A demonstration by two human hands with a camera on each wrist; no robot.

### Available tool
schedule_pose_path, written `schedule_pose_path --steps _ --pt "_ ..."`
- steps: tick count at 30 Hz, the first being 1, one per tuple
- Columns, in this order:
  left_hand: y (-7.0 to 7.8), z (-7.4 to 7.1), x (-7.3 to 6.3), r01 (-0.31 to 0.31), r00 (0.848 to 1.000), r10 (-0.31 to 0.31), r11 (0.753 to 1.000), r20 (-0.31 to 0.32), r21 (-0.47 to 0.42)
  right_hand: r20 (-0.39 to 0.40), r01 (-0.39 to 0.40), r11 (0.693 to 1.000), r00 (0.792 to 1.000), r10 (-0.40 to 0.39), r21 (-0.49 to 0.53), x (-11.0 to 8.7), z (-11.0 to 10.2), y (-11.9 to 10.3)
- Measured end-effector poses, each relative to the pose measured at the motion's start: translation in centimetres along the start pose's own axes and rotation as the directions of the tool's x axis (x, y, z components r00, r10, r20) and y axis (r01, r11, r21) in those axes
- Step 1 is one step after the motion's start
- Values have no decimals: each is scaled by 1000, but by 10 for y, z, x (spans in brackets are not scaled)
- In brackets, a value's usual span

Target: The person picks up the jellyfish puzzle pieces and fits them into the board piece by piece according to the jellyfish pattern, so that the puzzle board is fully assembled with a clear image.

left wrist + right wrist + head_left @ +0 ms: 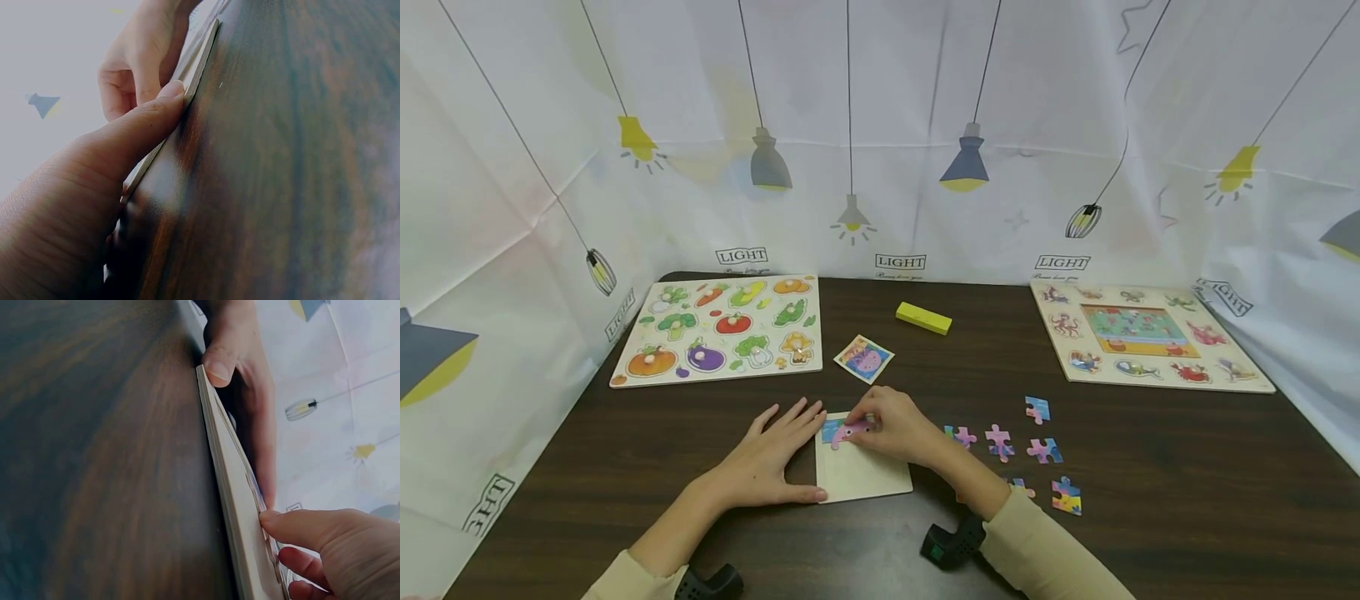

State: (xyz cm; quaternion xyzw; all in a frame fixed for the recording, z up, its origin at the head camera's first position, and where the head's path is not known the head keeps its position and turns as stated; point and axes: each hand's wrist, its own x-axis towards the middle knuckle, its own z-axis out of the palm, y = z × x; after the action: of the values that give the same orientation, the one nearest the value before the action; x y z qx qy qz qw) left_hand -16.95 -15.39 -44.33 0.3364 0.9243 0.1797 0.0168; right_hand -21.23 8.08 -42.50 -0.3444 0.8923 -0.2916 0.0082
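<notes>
On the dark wood-grain table (1157, 492), a pale square puzzle board (868, 482) lies flat between the two hands. The left hand (758, 468) is spread, thumb apart from the fingers, with its thumb tip touching the lower left of the board and its fingertips near the upper left corner. The right hand (897, 423) has bent fingers, its thumb and fingertips brought together on a pink jigsaw piece (844, 433) at the board's top; the hand covers part of that piece. Blue puzzle artwork (831, 427) shows in the upper left corner, right beside the pink. Loose jigsaw pieces (1045, 451) lie to the right of the board, some partly hidden by the right forearm. Beyond the board are a small picture card (864, 359), set at an angle, and a yellow block (923, 318). A vegetable puzzle board (644, 337) lies at the far left and a sea-animal puzzle board (1072, 310) at the far right, before a lamp-printed curtain (887, 92).
</notes>
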Motion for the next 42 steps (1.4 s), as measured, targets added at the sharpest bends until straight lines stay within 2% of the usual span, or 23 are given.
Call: schedule_pose_path --steps 23,35,42 --pt "0 6 -6 -16 1000 15 999 -18 -35 -50 18 1000 999 -17 10 -6 9 -1" --pt "-1 4 -7 -13 1000 12 999 -20 -39 -47 19 999 999 -21 -45 -5 12 -6" --pt "-1 3 -2 -24 999 23 999 -45 -27 -50 31 998 998 -34 -62 -3 7 -6"
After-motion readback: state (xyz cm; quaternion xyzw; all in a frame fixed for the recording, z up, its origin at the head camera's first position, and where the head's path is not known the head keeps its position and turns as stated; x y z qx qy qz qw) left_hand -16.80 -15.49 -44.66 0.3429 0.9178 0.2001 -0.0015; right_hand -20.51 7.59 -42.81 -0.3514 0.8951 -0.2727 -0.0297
